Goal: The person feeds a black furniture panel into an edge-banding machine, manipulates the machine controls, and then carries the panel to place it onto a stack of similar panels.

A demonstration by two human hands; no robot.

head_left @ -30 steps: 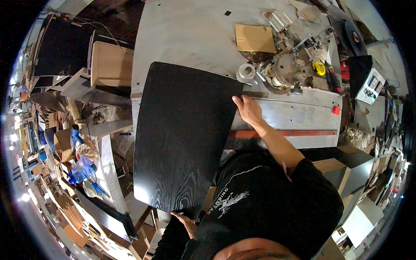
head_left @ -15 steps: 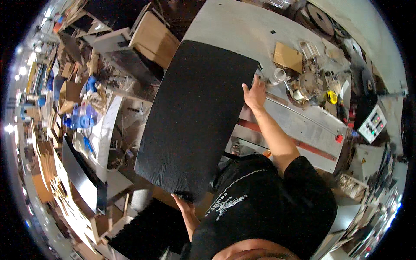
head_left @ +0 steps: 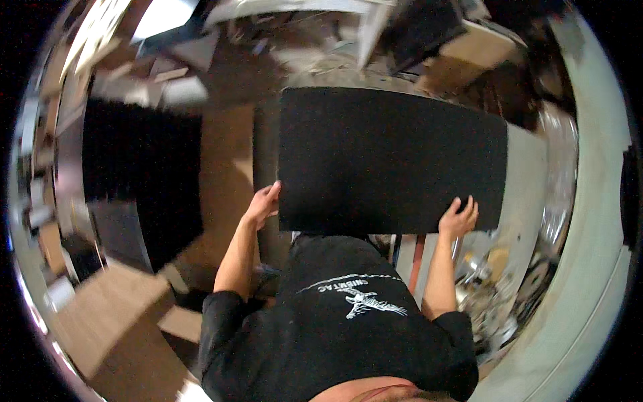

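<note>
Closest, the person's black shirt [head_left: 335,335] ran off the lower edge. The left hand [head_left: 264,204] pinched the black panel [head_left: 392,157] by its left edge, any fingertips beneath hidden. The right hand [head_left: 457,222] reached over its near edge toward the right end, thumb and finger apart on top; I cannot tell whether others curled below. The panel stretched crosswise before the body, hiding part of the pale tabletop [head_left: 527,167]. Beyond, blur smeared a tan board [head_left: 477,50].
</note>
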